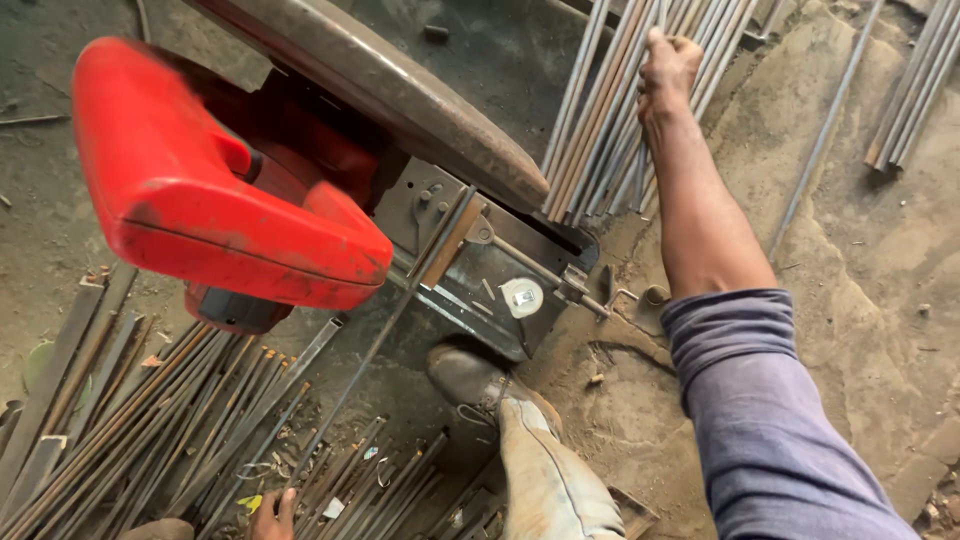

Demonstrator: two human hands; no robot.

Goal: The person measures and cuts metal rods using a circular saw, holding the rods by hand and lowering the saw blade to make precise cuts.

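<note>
My right hand reaches far forward, its fingers closed around a thin steel rod in a bundle of long grey rods lying on the ground. My left hand only peeks in at the bottom edge, resting by short cut bars; its grip is hidden. A red chop saw with a dark blade guard fills the upper left. Under it a slim square bar runs through the saw's grey metal vise.
A pile of rusty cut bars lies at the lower left. My worn shoe and pale trouser leg stand beside the saw base. More rods lie at the top right on the rough stone floor.
</note>
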